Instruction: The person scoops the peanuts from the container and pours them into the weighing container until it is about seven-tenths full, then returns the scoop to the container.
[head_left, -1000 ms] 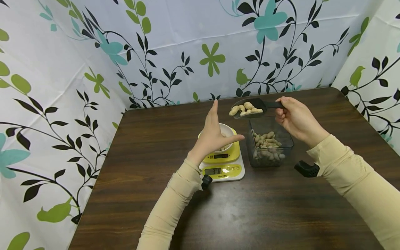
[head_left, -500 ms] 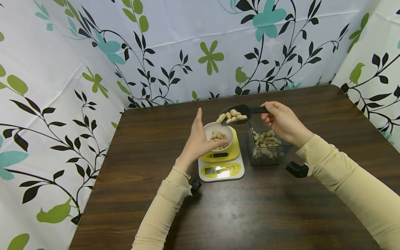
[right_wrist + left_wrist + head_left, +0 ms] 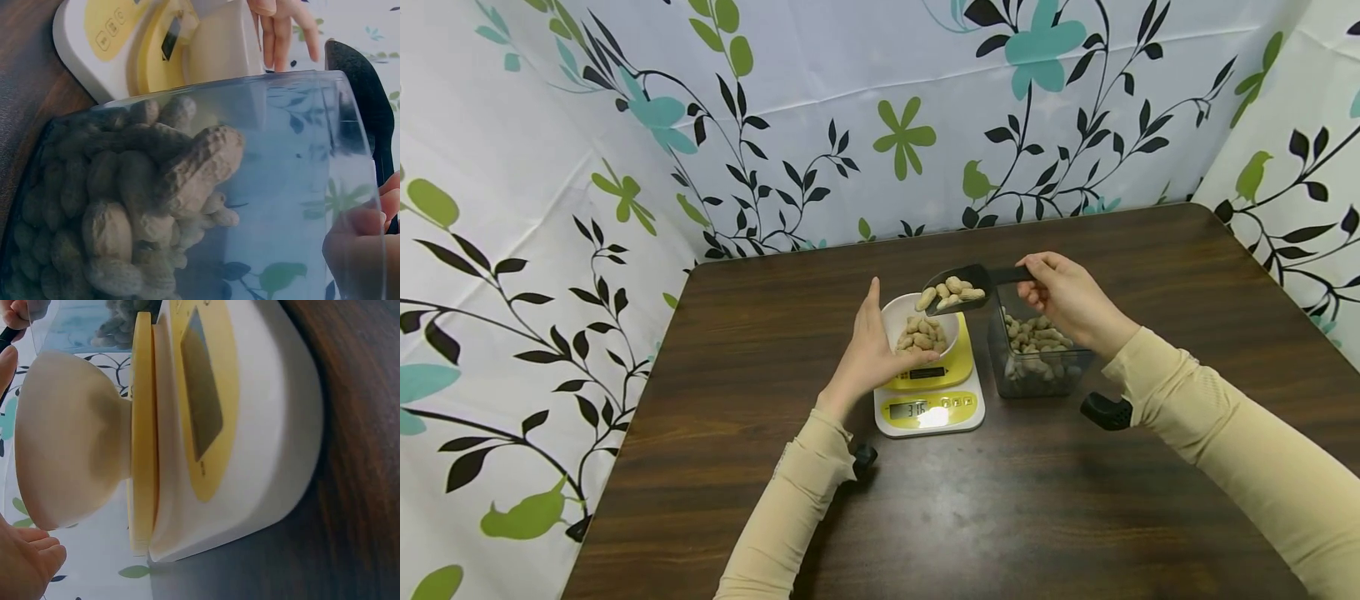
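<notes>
My right hand (image 3: 1071,300) grips the handle of a dark scoop (image 3: 979,277). Several unshelled peanuts (image 3: 952,292) lie in the scoop, whose lip is over the right side of a white bowl (image 3: 891,315). Peanuts (image 3: 921,335) also fill the bottom of the bowl. It stands on a yellow-and-white kitchen scale (image 3: 928,423). My left hand (image 3: 867,358) is spread around the bowl's left and near sides, thumb apart from the fingers. In the left wrist view a gap shows between those fingers and the bowl (image 3: 69,437).
To the right of the scale stands a clear plastic bin (image 3: 1037,387), partly filled with peanuts (image 3: 106,231). All this is on a dark wooden table (image 3: 737,400). A patterned curtain (image 3: 820,108) hangs behind and at the sides.
The scoop of peanuts has moved left and lower, from above the bin to over the bowl. My left hand has shifted left, uncovering more of the bowl.
</notes>
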The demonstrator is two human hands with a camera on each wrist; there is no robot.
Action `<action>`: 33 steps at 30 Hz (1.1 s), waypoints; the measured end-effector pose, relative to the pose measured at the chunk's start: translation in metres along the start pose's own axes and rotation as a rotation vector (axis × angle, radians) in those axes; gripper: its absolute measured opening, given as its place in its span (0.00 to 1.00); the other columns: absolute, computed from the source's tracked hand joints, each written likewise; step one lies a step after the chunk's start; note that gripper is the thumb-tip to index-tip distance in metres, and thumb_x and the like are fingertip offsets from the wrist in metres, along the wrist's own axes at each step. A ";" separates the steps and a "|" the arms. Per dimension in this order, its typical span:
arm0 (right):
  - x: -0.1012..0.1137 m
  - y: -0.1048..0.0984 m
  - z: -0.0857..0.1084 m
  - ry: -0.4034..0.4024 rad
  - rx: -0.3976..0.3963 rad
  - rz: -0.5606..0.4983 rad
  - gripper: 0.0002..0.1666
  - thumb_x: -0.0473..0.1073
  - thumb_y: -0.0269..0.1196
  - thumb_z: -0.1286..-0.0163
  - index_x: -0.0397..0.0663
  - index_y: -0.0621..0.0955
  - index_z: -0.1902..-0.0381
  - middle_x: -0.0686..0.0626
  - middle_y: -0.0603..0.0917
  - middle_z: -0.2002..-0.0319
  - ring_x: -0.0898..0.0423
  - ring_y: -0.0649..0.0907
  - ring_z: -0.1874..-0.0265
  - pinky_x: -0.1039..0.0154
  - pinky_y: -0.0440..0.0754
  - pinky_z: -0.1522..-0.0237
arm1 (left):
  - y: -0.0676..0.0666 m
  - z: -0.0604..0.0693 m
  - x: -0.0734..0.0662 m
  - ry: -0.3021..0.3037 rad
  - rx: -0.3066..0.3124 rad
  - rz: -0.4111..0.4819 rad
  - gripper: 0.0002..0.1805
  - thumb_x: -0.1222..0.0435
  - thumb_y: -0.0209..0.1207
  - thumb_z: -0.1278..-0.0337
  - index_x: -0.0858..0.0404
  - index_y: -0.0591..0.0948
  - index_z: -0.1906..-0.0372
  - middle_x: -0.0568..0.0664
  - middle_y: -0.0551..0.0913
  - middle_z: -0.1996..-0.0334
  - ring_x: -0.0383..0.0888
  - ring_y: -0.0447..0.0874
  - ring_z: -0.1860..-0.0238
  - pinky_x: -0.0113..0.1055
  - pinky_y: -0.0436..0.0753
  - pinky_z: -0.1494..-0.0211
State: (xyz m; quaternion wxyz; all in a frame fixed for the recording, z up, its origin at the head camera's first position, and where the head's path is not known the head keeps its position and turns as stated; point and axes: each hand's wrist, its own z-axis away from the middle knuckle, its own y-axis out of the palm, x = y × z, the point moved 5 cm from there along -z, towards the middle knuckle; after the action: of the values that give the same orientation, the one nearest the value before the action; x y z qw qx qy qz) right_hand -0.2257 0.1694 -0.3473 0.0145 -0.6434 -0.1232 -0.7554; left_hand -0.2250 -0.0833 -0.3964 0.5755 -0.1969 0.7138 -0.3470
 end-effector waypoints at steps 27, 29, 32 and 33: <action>-0.013 0.006 -0.009 -0.004 -0.051 0.382 0.20 0.50 0.39 0.23 0.42 0.65 0.46 0.57 0.74 0.74 0.64 0.71 0.74 0.70 0.72 0.68 | 0.011 0.004 0.008 0.008 0.060 0.016 0.68 0.40 0.67 0.62 0.45 0.28 0.28 0.56 0.42 0.26 0.55 0.50 0.27 0.56 0.64 0.33; -0.013 0.007 -0.009 -0.024 -0.061 0.449 0.23 0.51 0.39 0.23 0.39 0.65 0.45 0.55 0.74 0.73 0.64 0.71 0.74 0.68 0.74 0.67 | 0.011 0.003 0.008 0.009 0.059 0.017 0.68 0.41 0.67 0.62 0.44 0.27 0.28 0.56 0.43 0.26 0.55 0.50 0.28 0.56 0.64 0.33; -0.011 0.008 -0.009 -0.047 -0.071 0.525 0.25 0.53 0.39 0.24 0.38 0.66 0.44 0.53 0.75 0.72 0.63 0.72 0.73 0.67 0.75 0.65 | 0.012 0.003 0.009 0.005 0.058 0.016 0.68 0.41 0.68 0.62 0.44 0.27 0.28 0.56 0.43 0.26 0.55 0.50 0.28 0.56 0.64 0.33; -0.011 0.008 -0.009 -0.051 -0.074 0.537 0.25 0.53 0.40 0.24 0.39 0.66 0.44 0.53 0.75 0.72 0.63 0.72 0.73 0.68 0.75 0.65 | 0.012 0.003 0.009 0.003 0.058 0.016 0.68 0.41 0.68 0.62 0.44 0.27 0.28 0.56 0.44 0.26 0.55 0.51 0.28 0.55 0.64 0.33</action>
State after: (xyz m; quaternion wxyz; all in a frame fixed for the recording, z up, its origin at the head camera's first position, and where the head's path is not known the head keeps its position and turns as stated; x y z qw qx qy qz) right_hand -0.2307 0.1581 -0.3578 0.1875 -0.6721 0.0793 -0.7120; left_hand -0.2228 -0.0824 -0.4113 0.5824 -0.1740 0.7060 -0.3634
